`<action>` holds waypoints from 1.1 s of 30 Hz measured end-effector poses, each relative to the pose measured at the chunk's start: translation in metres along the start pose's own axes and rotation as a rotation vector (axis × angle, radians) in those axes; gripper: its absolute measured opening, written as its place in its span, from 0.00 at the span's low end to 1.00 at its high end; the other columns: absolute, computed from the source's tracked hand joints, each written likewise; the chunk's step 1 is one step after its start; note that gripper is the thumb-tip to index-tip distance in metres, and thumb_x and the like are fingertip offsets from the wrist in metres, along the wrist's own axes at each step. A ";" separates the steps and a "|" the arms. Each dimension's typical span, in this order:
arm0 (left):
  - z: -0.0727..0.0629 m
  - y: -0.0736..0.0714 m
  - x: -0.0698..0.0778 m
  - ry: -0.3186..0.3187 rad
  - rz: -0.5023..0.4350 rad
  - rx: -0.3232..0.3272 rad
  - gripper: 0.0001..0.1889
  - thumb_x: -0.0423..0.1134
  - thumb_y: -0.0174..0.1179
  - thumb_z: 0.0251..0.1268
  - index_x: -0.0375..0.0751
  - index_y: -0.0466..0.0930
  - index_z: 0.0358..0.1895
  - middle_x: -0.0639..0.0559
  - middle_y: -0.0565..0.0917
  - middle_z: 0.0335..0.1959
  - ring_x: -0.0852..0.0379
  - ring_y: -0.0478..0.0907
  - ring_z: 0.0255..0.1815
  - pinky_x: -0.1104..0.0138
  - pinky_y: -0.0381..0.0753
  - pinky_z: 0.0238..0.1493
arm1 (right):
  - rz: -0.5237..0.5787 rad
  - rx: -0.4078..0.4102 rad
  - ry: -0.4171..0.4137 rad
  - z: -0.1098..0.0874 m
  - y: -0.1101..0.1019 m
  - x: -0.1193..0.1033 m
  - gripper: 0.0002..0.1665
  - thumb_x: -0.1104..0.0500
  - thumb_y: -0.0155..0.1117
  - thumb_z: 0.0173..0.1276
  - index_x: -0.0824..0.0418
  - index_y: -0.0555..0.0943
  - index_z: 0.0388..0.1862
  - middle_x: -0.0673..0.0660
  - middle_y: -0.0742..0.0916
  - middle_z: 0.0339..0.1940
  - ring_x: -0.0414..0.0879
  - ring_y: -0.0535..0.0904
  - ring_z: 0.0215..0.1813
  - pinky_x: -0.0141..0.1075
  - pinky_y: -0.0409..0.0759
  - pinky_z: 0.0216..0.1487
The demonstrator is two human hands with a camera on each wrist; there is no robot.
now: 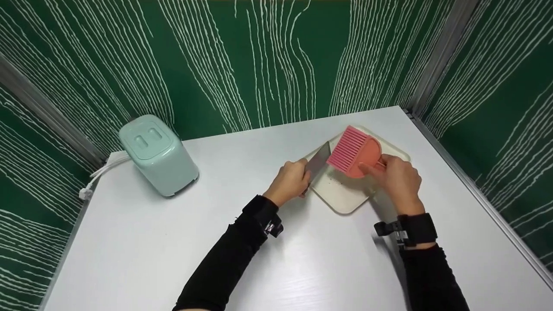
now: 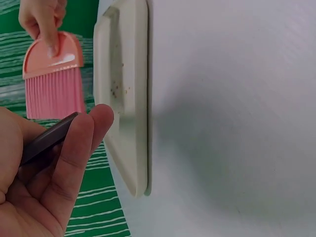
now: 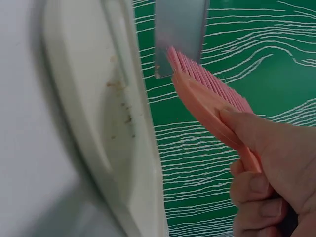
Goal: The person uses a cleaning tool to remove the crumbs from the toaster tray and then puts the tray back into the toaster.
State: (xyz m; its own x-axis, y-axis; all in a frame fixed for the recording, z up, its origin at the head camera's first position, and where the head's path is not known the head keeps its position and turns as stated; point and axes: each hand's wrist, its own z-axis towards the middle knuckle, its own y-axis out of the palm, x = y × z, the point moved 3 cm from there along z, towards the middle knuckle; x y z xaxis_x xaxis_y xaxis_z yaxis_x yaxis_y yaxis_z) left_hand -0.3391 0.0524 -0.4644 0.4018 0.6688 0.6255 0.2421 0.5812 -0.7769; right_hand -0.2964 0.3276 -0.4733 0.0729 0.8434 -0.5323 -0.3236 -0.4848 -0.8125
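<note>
The head camera looks forward and down from above the white table, far enough back to include the green wall. The left-wrist camera looks past the left hand from close up, its picture turned sideways, table at right; the right-wrist one, near the right hand, turns oppositely, table at left. All three share the tray, pink-bristled brush and metal-bladed tool.
</note>
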 end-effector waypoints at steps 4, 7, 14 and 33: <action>0.001 -0.002 0.001 0.017 0.035 0.023 0.07 0.34 0.54 0.84 0.37 0.78 0.41 0.43 0.88 0.30 0.56 0.90 0.21 0.75 0.82 0.18 | 0.079 -0.192 0.002 0.002 -0.006 0.000 0.33 0.28 0.70 0.68 0.57 0.84 0.33 0.48 0.76 0.22 0.48 0.71 0.29 0.39 0.66 0.29; 0.002 -0.002 0.001 0.028 0.068 0.040 0.07 0.34 0.54 0.84 0.37 0.78 0.42 0.44 0.89 0.29 0.57 0.90 0.21 0.75 0.82 0.19 | 0.154 -0.351 -0.004 0.001 -0.008 0.002 0.32 0.30 0.69 0.70 0.59 0.89 0.41 0.48 0.81 0.27 0.48 0.75 0.37 0.38 0.72 0.36; 0.002 -0.001 0.001 0.022 0.057 0.037 0.06 0.34 0.54 0.84 0.37 0.80 0.46 0.43 0.90 0.32 0.59 0.88 0.21 0.75 0.81 0.18 | 0.266 -0.643 -0.096 -0.007 -0.004 0.001 0.22 0.41 0.72 0.72 0.60 0.90 0.39 0.45 0.75 0.22 0.41 0.69 0.32 0.32 0.64 0.33; -0.002 -0.003 0.003 0.125 0.186 0.078 0.08 0.37 0.54 0.85 0.39 0.79 0.44 0.45 0.90 0.29 0.58 0.88 0.23 0.75 0.74 0.20 | 0.222 -0.588 -0.042 -0.004 0.009 0.006 0.27 0.36 0.71 0.71 0.60 0.90 0.41 0.46 0.80 0.29 0.47 0.73 0.41 0.37 0.71 0.39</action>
State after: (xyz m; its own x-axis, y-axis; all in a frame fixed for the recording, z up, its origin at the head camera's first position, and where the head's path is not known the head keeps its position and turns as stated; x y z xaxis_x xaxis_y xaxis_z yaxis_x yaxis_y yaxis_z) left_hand -0.3370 0.0522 -0.4600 0.5407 0.7076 0.4550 0.0868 0.4910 -0.8668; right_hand -0.2953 0.3273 -0.4849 0.0223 0.7110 -0.7029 0.2474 -0.6851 -0.6851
